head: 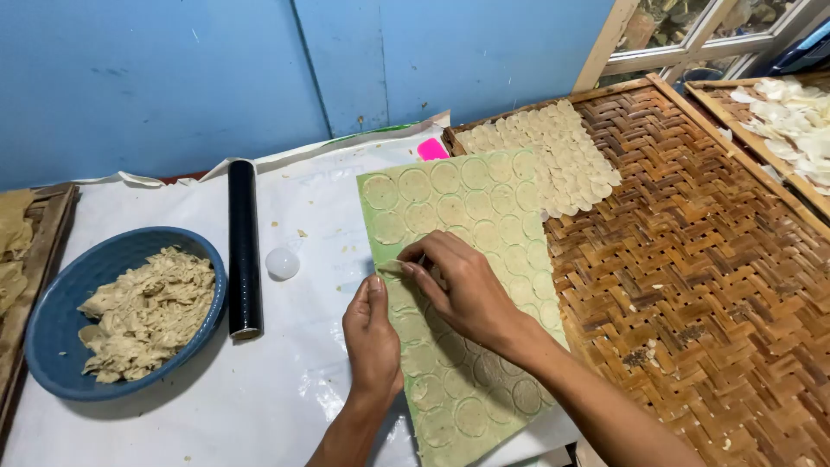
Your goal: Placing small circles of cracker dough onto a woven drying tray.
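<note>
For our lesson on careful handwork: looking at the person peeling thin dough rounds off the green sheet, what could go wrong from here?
1. The right hand pinches a thin dough round at its edge; it might tear or stretch.
2. The green sheet overhangs the table's near edge; the left hand pressing it may let it slip.
3. The black roller lies loose beside the blue bowl and could roll.

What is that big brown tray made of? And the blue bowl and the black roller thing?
The brown tray looks like woven bamboo strips in a wooden frame: a criss-cross basket pattern shows, matte and dry. The blue bowl seems to be plastic, smooth with a dull sheen, though enamel is possible. The black roller looks glossy, with a long highlight; it may be plastic or wrapped in film, hard to tell.
</note>
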